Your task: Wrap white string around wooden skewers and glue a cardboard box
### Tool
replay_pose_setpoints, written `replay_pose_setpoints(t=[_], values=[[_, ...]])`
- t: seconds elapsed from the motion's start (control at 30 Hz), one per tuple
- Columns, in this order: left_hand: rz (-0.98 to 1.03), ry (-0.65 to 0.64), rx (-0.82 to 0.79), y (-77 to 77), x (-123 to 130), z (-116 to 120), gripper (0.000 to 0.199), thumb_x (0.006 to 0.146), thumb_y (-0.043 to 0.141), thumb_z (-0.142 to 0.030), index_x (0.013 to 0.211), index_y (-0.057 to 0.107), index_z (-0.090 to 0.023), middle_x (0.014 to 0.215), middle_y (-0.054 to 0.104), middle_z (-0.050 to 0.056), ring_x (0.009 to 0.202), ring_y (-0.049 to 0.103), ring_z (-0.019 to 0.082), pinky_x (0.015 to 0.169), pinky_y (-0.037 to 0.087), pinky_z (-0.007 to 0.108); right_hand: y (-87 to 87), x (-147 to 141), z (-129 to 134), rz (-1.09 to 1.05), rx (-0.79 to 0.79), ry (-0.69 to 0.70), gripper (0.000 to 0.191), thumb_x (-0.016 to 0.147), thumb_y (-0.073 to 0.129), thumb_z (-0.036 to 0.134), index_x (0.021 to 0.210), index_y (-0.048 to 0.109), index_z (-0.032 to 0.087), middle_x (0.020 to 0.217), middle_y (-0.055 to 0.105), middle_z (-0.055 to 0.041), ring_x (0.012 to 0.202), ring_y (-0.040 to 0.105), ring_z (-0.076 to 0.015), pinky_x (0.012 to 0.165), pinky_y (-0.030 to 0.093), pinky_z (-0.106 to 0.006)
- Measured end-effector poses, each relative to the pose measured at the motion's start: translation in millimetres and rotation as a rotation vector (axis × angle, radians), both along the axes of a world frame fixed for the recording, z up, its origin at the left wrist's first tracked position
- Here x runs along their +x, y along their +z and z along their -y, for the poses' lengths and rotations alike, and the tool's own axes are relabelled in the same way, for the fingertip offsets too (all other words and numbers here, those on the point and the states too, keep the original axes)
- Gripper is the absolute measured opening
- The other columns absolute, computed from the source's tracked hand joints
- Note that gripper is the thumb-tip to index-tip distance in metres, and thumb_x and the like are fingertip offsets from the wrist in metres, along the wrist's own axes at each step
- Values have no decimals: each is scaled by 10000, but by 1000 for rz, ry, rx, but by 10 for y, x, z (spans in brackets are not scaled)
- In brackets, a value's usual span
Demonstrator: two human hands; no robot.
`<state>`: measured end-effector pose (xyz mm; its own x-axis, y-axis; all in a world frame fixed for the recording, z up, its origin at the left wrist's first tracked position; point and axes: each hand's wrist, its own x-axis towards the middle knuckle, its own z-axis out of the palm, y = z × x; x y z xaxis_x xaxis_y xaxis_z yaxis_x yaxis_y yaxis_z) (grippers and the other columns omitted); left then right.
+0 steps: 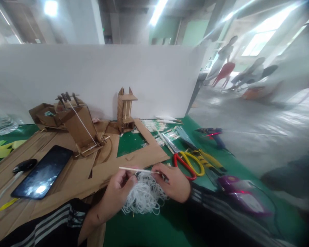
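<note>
A thin pale stick [139, 169] lies level between my two hands, above a tangled heap of white string [144, 195]. My left hand [118, 188] is closed on the stick near its left part, thumb and fingers pinched. At the stick's right end, my right hand [173, 181] has its fingers curled and pinched around it. Some white string rises to the stick between the hands. Both hands are beside the string heap, over the green table [134, 230].
Cardboard sheets [134, 161], a black phone [42, 171] and cardboard models [79, 128] [125, 109] are left and ahead. Scissors [185, 164], pliers [211, 161], a glue gun [213, 132] and a purple device [242, 195] lie right. People [222, 56] are in the background.
</note>
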<state>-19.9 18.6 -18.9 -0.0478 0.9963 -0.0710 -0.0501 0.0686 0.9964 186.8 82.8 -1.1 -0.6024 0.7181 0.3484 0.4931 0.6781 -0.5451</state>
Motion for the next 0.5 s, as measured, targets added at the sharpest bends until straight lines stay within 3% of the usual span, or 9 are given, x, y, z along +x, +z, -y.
replay_pose_setpoints(t=[0.13,0.5], values=[[17,-23,-24,13,4,12,333,823,620,-309,1114,597,-149,713,540,-21,627,495,110,565,421,202,-36,20,-45,-57,55,-25,125,900,486,199,860,604,189,807,667,-51,696,615,-142,617,445,-234],[55,-20,25,38,-15,14,334,827,617,-315,1119,594,-154,739,575,-3,652,530,134,619,438,228,-39,-2,-31,-69,90,11,198,941,480,245,875,654,178,799,673,-68,716,611,-148,631,454,-239]])
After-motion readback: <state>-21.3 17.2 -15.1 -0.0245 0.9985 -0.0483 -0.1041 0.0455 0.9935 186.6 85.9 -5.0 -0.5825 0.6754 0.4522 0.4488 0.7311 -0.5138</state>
